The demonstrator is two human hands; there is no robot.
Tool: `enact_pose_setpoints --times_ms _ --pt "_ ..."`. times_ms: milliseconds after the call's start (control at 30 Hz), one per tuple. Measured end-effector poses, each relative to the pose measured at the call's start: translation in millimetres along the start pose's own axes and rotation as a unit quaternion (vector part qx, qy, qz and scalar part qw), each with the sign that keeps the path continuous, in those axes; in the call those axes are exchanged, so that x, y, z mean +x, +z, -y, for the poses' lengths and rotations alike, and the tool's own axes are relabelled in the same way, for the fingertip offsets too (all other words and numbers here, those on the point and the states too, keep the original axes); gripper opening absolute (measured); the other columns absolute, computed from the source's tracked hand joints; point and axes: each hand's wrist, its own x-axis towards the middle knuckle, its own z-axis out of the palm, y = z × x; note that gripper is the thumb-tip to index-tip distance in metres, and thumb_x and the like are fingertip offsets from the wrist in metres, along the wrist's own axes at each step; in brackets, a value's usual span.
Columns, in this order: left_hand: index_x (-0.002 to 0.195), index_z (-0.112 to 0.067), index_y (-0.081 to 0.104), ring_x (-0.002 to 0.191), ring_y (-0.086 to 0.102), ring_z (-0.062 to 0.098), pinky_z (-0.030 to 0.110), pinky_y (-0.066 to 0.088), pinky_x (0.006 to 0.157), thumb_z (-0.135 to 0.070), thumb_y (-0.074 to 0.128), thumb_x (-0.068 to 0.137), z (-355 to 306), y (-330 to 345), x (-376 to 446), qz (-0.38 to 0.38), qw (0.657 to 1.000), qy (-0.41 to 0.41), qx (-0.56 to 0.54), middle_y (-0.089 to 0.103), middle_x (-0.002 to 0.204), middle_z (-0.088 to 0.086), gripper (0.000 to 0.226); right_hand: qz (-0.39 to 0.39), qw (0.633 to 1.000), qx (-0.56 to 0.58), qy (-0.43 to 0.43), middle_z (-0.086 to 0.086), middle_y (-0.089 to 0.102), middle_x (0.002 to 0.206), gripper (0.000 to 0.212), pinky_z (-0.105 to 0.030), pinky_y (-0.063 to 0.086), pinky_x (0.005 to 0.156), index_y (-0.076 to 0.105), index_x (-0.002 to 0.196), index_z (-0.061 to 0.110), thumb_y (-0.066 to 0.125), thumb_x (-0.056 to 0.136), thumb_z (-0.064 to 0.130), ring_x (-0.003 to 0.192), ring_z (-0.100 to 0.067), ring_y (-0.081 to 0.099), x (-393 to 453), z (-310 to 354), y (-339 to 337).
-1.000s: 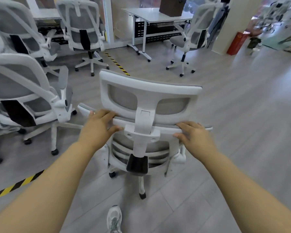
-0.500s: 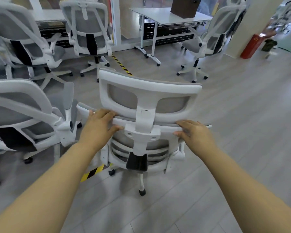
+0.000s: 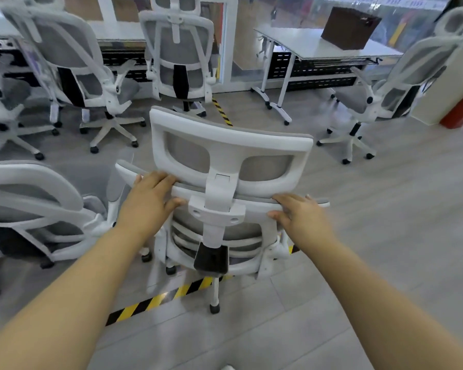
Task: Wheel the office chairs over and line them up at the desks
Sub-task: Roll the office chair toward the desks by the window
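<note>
I had both hands on the chair (image 3: 225, 166), left hand (image 3: 147, 201) and right hand (image 3: 302, 217), each grip curled over the top rail of its back below the headrest. The chair stood on the floor (image 3: 385, 236), its base straddling the striped tape (image 3: 155, 300), well short of the worktop (image 3: 318, 46) ahead. My worry was the neighbouring chair (image 3: 38, 209) just to the left: a crooked push could snag the casters or armrests together.

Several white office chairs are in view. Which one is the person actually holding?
The centre chair, seen from behind: left hand and right hand grip its backrest top edge, either side of the headrest post. No hand touches the other chairs.
</note>
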Motion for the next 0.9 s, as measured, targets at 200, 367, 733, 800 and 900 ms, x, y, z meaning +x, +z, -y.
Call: enact_pose_setpoints --times_ms 200,367,733,800,900 --pt "0.123 -0.009 0.057 0.122 0.041 0.030 0.047 0.024 0.111 -0.034 0.065 0.083 12.9 11.0 62.6 -0.008 1.000 -0.020 0.015 0.052 0.129 0.012 0.048 0.019 1.000 -0.001 -0.025 -0.002 0.056 0.131 0.039 -0.038 0.015 0.114 0.056 0.126 0.017 0.056 0.091 0.033 0.121 -0.024 0.048 80.4 -11.2 3.1" --pt "0.125 -0.010 0.055 0.122 0.041 0.028 0.045 0.024 0.110 -0.036 0.062 0.085 27.2 15.2 109.4 0.001 0.999 -0.025 0.023 0.051 0.129 0.010 0.048 0.027 0.999 -0.005 -0.033 -0.001 0.056 0.131 0.038 -0.036 0.015 0.113 0.056 0.126 0.017 0.055 0.091 0.034 0.121 -0.023 0.047 137.4 -11.6 6.6" --pt "0.119 -0.008 0.057 0.116 0.044 0.030 0.054 0.028 0.107 -0.036 0.066 0.082 61.3 27.9 187.6 -0.004 0.999 -0.030 0.015 0.054 0.122 0.010 0.047 0.036 0.999 -0.012 -0.027 0.001 0.056 0.130 0.038 -0.034 0.012 0.114 0.056 0.125 0.021 0.054 0.090 0.037 0.121 -0.021 0.046 233.2 -11.6 25.3" --pt "0.120 -0.007 0.057 0.117 0.043 0.030 0.055 0.027 0.107 -0.034 0.066 0.082 66.2 29.3 197.2 -0.008 0.999 -0.034 0.011 0.054 0.122 0.010 0.047 0.034 0.999 -0.005 -0.022 0.001 0.055 0.132 0.039 -0.034 0.010 0.115 0.056 0.125 0.021 0.055 0.090 0.037 0.123 -0.020 0.044 244.1 -10.0 28.1" --pt "0.119 -0.009 0.057 0.118 0.043 0.030 0.056 0.026 0.108 -0.034 0.066 0.081 72.4 30.3 208.5 -0.009 0.999 -0.033 0.007 0.054 0.122 0.010 0.047 0.031 0.999 0.002 -0.019 0.001 0.053 0.133 0.039 -0.032 0.009 0.115 0.055 0.126 0.021 0.055 0.090 0.037 0.125 -0.020 0.042 255.6 -7.3 29.5"
